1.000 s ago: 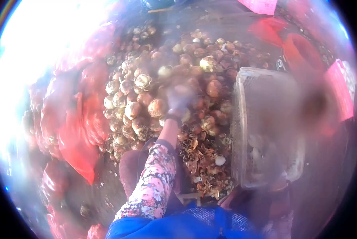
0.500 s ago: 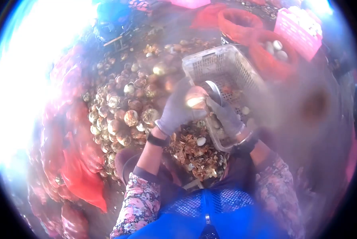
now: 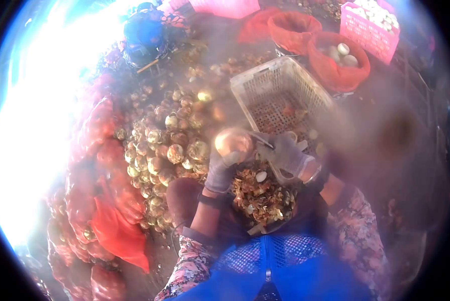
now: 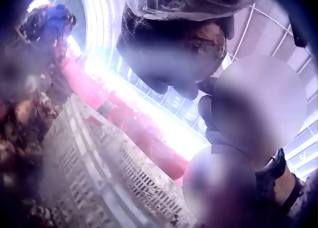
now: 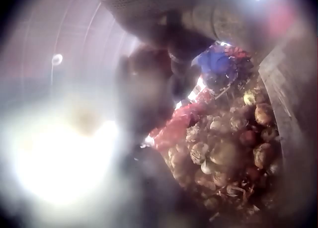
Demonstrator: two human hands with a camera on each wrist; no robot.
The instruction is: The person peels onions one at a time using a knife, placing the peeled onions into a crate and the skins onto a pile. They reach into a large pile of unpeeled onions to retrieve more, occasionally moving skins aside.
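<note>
My gloved left hand (image 3: pixel 221 169) grips a brown-skinned onion (image 3: pixel 233 142), with fingers curled round its underside. In the left wrist view the onion (image 4: pixel 211 44) sits in the dark, shadowed glove. Close beside it, my gloved right hand (image 3: pixel 287 153) holds a small knife (image 3: pixel 263 141), its thin blade pointing toward the onion's side. The knife's handle is mostly hidden in the glove. Beneath both hands lies a pile of loose onion skins (image 3: pixel 265 203), with one white peeled onion (image 3: pixel 261 176) on it.
A heap of unpeeled onions (image 3: pixel 175 153) spreads to the left, bordered by red mesh sacks (image 3: pixel 117 226). A slatted plastic crate (image 3: pixel 257 118) stands ahead right. Beyond are red-lined buckets (image 3: pixel 338 80), one containing white onions, and a pink basket (image 3: pixel 368 32) of white onions.
My left hand has come back from the heap with an onion, meeting the right hand over the skins. Since half a second ago, the onion and knife have turned and shifted slightly nearer me.
</note>
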